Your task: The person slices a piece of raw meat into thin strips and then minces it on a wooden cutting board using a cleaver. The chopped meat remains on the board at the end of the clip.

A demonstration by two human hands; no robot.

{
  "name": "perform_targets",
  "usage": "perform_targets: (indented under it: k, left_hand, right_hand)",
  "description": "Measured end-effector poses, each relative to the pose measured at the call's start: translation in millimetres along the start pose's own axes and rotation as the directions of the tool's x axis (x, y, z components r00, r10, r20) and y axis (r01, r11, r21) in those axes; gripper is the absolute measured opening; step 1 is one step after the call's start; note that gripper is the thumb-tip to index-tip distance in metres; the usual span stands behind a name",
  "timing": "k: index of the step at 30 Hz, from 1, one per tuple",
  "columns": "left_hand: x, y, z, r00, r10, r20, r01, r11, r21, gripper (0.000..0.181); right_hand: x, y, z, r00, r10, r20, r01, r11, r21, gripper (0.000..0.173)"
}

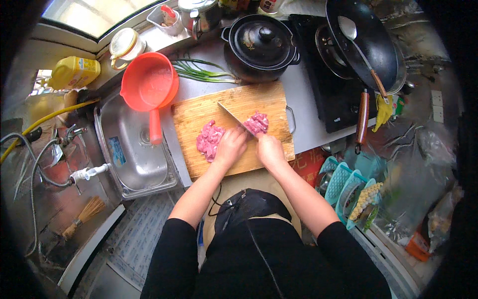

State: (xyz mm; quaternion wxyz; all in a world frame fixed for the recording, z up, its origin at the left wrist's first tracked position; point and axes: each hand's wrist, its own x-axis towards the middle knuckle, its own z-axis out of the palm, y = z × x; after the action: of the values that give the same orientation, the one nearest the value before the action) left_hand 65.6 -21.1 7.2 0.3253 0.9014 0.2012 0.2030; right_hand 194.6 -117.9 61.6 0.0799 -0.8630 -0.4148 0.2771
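My right hand grips the handle of a kitchen knife, whose blade slants up and left across the wooden cutting board. Against the blade's right side lies a pile of cut raw meat. My left hand rests palm down on the board just left of the blade, fingers bent close to it. What lies under those fingertips is hidden. Beside that hand, on its left, sits a larger heap of raw meat pieces.
A red plastic ladle straddles the corner of the steel sink. Behind the board are green onions and a lidded black pot. To the right, a wok with a spatula sits over a black cooktop.
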Motion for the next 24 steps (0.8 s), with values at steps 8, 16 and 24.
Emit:
perform_targets:
  k: [8,16,24]
  left_hand:
    - [-1,5,-10,0.991,0.008,-0.137,-0.011,1.000,-0.024,0.033]
    - [-8,8,-11,0.992,-0.037,-0.120,0.037,0.999,-0.003,0.027]
    - [-14,1,0,0.997,-0.021,-0.077,0.019,0.999,-0.027,0.032]
  right_hand:
    - [-4,26,-18,0.993,-0.009,-0.121,0.049,0.942,0.332,0.015]
    - [-31,1,-33,0.999,0.004,0.042,-0.005,0.999,0.035,0.013]
    - [-22,-4,1,0.993,0.054,0.105,-0.050,0.998,-0.041,0.017]
